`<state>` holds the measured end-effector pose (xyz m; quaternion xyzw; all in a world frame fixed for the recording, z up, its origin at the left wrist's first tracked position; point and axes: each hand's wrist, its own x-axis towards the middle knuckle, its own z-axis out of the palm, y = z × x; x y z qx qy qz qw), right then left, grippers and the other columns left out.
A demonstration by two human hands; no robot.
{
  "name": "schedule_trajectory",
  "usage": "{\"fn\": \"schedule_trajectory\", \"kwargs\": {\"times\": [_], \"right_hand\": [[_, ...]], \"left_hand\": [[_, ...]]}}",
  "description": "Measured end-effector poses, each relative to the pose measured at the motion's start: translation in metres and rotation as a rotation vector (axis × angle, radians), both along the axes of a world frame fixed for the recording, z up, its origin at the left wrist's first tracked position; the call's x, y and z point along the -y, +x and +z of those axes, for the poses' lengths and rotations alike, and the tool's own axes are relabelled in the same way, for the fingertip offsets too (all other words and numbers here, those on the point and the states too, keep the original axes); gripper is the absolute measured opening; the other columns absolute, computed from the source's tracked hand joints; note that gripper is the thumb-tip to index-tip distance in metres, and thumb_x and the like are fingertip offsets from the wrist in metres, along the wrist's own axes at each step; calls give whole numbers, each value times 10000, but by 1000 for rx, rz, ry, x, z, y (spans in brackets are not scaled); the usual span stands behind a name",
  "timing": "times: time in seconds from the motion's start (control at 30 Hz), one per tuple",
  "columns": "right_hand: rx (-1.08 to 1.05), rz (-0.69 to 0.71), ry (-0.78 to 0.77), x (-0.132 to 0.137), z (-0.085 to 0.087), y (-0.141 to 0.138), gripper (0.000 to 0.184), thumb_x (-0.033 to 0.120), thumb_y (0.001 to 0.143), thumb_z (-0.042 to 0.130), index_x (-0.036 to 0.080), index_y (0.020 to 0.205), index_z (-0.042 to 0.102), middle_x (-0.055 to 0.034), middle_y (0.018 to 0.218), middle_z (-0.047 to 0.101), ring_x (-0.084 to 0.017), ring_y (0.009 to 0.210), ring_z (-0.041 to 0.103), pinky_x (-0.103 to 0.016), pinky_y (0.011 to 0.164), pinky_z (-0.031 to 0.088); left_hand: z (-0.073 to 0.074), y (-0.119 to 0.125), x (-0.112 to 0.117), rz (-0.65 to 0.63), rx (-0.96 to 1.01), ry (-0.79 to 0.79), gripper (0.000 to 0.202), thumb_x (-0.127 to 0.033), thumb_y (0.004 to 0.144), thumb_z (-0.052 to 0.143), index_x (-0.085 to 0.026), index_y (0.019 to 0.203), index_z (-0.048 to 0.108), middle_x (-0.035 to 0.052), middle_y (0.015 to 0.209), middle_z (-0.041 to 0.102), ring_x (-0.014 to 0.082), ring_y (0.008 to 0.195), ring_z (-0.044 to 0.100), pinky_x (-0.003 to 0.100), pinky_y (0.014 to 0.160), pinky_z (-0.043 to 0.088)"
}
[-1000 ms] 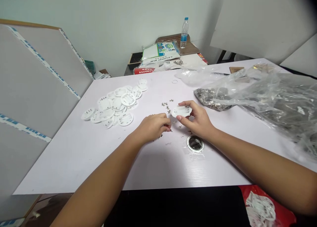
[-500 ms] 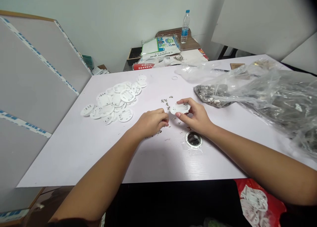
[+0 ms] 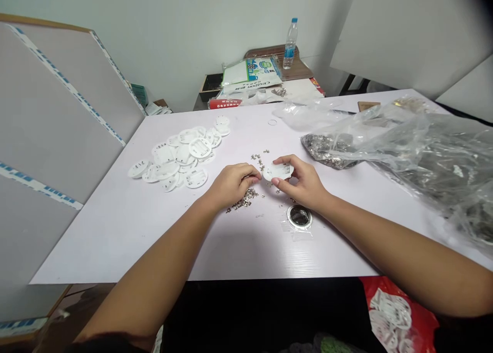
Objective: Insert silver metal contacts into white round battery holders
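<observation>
My right hand [image 3: 302, 181] grips a round white plastic battery cover [image 3: 278, 171] by its edges, tilted above the table, slots facing up. Close to its left edge is my left hand [image 3: 238, 182], thumb and fingers pinched together; whatever sits between the fingertips is too small to make out. Beneath the left hand lies a small heap of metal clips [image 3: 246, 199], with more clips [image 3: 257, 158] scattered behind it. A round dark-centred disc with a pale rim [image 3: 299, 217] is on the table below my right hand, over clear tape.
A pile of white plastic covers [image 3: 181, 158] lies left on the white table [image 3: 146, 240]. Clear bags of metal parts [image 3: 331, 147] spread over the right side. A red bag [image 3: 419, 312] with white pieces stands below the front edge. A water bottle [image 3: 290, 47] stands behind.
My left hand has lifted off the table toward the cover, and the clip heap under it now shows. The cover in my right hand has shifted slightly left.
</observation>
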<state>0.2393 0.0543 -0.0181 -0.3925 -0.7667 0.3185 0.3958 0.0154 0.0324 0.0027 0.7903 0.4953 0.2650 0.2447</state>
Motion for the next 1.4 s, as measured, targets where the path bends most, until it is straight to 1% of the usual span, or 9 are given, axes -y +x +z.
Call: {"fn": "schedule_trajectory", "kwargs": {"times": [0.13,0.3,0.5,0.63,0.73,0.8,0.87,1.0,1.4], "right_hand": [[13,6,22,0,0,0,397,434,797,707,204,1097,587,-52,1026,667,-105,572,514,-298,585,467],[34,39,67,0,-1,0,409,422,788,718,208,1105,574,-60,1058,663,-120,605,553,-312,613,498],[69,97,244,-1,-3,-1,450,423,775,736,228,1133,547,-68,1056,651,-229,910,629,-371,767,523],[93,136,304,-1,-2,0,467,428,787,736,231,1162,540,-68,1072,649,-232,981,624,-381,835,510],[96,130,336,-2,-2,0,485,414,787,741,228,1185,537,-73,1096,647,-233,1015,621,-386,861,507],[98,121,356,-2,-1,0,486,411,788,738,229,1192,538,-78,1098,646,-239,1021,619,-393,861,509],[103,121,377,-2,-1,0,484,414,790,735,230,1193,542,-82,1089,645,-243,1016,617,-399,856,513],[110,115,415,-1,-1,-1,475,407,797,729,230,1199,549,-86,1070,639,-242,1002,611,-399,851,518],[173,67,530,1,0,-1,438,424,809,718,233,1178,580,-92,1030,647,-240,931,613,-380,791,525]], "left_hand": [[1,0,2,71,117,-73,132,-243,924,498,-198,920,622,14,829,673,103,621,525,262,590,418],[0,0,1,101,247,-124,164,-288,929,513,-206,1003,634,21,816,663,99,599,513,244,548,399],[-3,3,1,115,262,-1,178,-253,897,559,-211,947,725,34,865,656,99,644,503,258,608,427],[-5,3,0,136,341,-45,222,-290,862,627,-237,1059,716,23,863,674,73,537,412,249,526,381],[-7,2,0,193,370,-59,238,-341,800,709,-228,1009,726,1,720,640,65,480,325,250,483,343],[-7,2,0,206,352,-48,200,-375,783,730,-226,915,745,-28,556,521,75,474,308,252,478,332],[-6,3,1,195,326,-35,176,-387,787,726,-233,866,756,-36,508,455,84,483,320,254,483,339],[-5,5,4,166,293,-8,162,-353,833,676,-231,900,758,6,670,621,90,533,407,263,527,400],[0,14,11,213,222,30,120,-293,821,665,-217,901,711,-13,690,639,56,468,354,226,479,354]]}}
